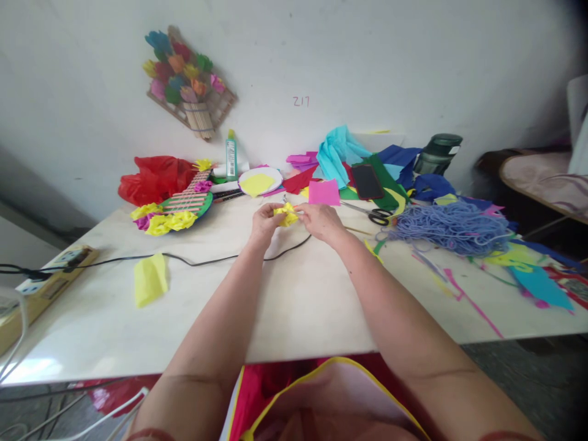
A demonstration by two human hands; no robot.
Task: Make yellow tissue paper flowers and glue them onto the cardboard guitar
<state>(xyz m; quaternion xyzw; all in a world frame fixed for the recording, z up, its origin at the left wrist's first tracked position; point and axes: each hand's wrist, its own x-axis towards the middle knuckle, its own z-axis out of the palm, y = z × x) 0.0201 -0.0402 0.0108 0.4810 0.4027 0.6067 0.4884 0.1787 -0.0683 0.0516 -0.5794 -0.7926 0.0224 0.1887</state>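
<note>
The largest thing is the white table (316, 306). On its right side lies a tangled heap of blue yarn (452, 226); at the far left rests a decorated round piece (186, 202) with yellow paper flowers. The right hand (321, 220) has its fingertips at the right edge of the crumpled yellow paper (287, 214); whether they also grip, I cannot tell. The left hand (265, 223) pinches this paper, which is between both hands, above the table. Near the right hand lies a pink square (324, 192).
</note>
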